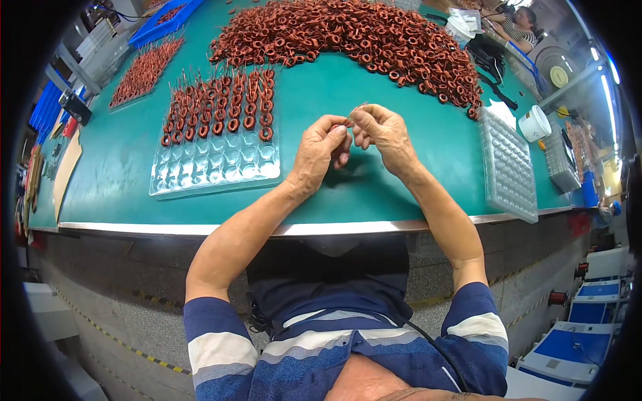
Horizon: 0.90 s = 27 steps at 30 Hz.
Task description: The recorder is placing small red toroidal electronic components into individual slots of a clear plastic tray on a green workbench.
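My left hand (pixel 317 152) and my right hand (pixel 382 134) meet above the green table (pixel 374 180), fingertips pinched together on a small copper coil (pixel 349 124) with thin wire leads poking up. The coil is mostly hidden by the fingers. Left of my hands lies a clear plastic blister tray (pixel 214 164); its far rows hold copper coils (pixel 224 107) standing in pockets, its near rows are bare. A big heap of loose copper ring coils (pixel 354 40) spreads across the far side of the table.
A second clear tray (pixel 508 164) lies at the right, with a white tub (pixel 535 123) beyond it. Another filled tray (pixel 144 70) and a blue bin (pixel 164 20) sit far left. Another person (pixel 515 27) works at the far right. The table's metal edge (pixel 267 229) runs below my forearms.
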Motion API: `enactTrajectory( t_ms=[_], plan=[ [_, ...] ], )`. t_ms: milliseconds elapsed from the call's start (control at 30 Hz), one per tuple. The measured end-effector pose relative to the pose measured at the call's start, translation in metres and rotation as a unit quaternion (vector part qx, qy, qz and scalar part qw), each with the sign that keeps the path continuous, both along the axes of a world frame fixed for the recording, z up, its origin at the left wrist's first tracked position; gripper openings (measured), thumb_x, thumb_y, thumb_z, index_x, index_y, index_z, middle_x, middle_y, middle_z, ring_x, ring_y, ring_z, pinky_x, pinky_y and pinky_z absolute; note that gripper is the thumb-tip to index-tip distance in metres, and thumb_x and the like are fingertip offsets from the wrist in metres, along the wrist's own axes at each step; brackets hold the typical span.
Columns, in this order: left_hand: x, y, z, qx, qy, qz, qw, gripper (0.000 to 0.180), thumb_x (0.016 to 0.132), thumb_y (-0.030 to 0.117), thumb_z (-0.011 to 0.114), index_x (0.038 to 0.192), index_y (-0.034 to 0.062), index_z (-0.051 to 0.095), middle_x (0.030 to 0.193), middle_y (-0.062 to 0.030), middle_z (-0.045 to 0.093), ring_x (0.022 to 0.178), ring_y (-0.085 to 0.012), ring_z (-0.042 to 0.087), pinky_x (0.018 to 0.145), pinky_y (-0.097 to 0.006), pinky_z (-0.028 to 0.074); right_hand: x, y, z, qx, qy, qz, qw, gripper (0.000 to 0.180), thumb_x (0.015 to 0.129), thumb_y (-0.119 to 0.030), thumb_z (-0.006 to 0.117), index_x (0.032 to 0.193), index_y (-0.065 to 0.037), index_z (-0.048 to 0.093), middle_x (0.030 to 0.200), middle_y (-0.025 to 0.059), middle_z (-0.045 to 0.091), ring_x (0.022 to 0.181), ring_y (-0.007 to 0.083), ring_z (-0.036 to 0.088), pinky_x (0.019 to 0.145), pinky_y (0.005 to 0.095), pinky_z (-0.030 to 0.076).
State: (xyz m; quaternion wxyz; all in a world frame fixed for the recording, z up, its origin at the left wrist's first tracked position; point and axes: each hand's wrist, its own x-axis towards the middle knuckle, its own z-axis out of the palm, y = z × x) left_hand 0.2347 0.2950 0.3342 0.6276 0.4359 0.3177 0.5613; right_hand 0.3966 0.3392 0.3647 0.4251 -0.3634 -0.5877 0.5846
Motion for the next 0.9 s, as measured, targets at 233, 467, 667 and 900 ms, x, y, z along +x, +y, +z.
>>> enactTrajectory(
  t_ms=[233, 467, 667, 900],
  plan=[
    [0.002, 0.001, 0.004, -0.014, -0.032, -0.017, 0.999, 0.022, 0.097, 0.022, 0.051, 0.108, 0.0035, 0.057, 0.073, -0.0019, 0.053, 0.057, -0.0107, 0.051, 0.047, -0.022, 0.037, 0.001, -0.004, -0.002, -0.051, 0.141, 0.008, 0.989, 0.030, 0.090, -0.029, 0.066, 0.094, 0.000, 0.063, 0.073, 0.0039, 0.060, 0.057, 0.0082, 0.052, 0.054, 0.0221, 0.045],
    [0.003, 0.002, 0.000, -0.035, -0.050, -0.016, 0.998, 0.020, 0.097, 0.020, 0.051, 0.106, 0.0028, 0.057, 0.072, -0.0022, 0.052, 0.055, -0.0106, 0.049, 0.046, -0.022, 0.036, 0.002, -0.007, 0.000, 0.153, -0.090, -0.083, 0.981, 0.018, 0.091, -0.014, 0.062, 0.087, 0.003, 0.066, 0.066, 0.0018, 0.059, 0.059, 0.0065, 0.054, 0.053, 0.0208, 0.043],
    [0.007, -0.003, 0.005, 0.044, 0.058, -0.020, 0.997, 0.020, 0.098, 0.017, 0.049, 0.109, 0.0012, 0.055, 0.072, -0.0003, 0.052, 0.056, -0.0072, 0.048, 0.047, -0.020, 0.037, 0.004, 0.001, -0.008, 0.062, 0.050, -0.056, 0.995, 0.017, 0.091, -0.013, 0.062, 0.095, 0.002, 0.066, 0.077, 0.0042, 0.064, 0.063, 0.0084, 0.057, 0.057, 0.0216, 0.047],
    [0.003, -0.008, 0.013, 0.074, 0.113, 0.044, 0.990, 0.021, 0.098, 0.016, 0.048, 0.116, 0.0066, 0.054, 0.074, 0.0000, 0.053, 0.058, -0.0068, 0.050, 0.049, -0.020, 0.040, 0.003, 0.009, -0.019, 0.117, 0.007, -0.103, 0.988, 0.030, 0.089, -0.018, 0.067, 0.110, 0.003, 0.059, 0.086, 0.0057, 0.063, 0.064, 0.0092, 0.058, 0.057, 0.0223, 0.047]
  ],
)
